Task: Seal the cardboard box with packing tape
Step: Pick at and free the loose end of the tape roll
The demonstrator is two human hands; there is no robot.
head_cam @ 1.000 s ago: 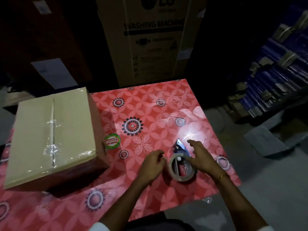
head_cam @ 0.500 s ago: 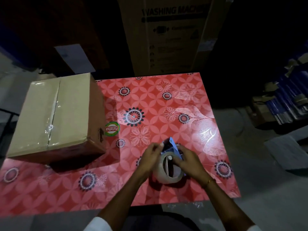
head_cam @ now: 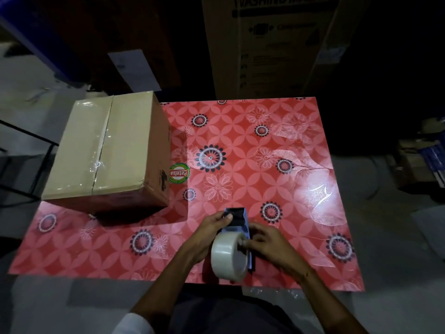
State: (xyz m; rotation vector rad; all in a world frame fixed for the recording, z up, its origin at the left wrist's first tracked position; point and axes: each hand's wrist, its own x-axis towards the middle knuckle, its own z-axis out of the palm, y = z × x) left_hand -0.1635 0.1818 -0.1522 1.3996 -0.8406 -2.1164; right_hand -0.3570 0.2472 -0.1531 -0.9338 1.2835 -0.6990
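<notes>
A brown cardboard box (head_cam: 108,153) stands on the left part of a red floral table (head_cam: 277,153), its top flaps closed with shiny clear tape along the centre seam. Near the table's front edge I hold a tape dispenser (head_cam: 237,222) carrying a roll of clear packing tape (head_cam: 227,255), lifted and turned upright. My left hand (head_cam: 209,233) grips the dispenser's front end, thumb on top. My right hand (head_cam: 267,244) holds the roll and the dispenser's right side. Both hands are well to the right of the box.
A round green and red sticker (head_cam: 179,173) lies on the table beside the box. A tall washing-machine carton (head_cam: 277,44) stands behind the table. Stacked goods (head_cam: 428,155) sit on the floor at the right. The floor around is grey.
Both hands closed on the tape dispenser, lifted it off the table and turned it so the roll faces me. The camera view shifted; the box stays put.
</notes>
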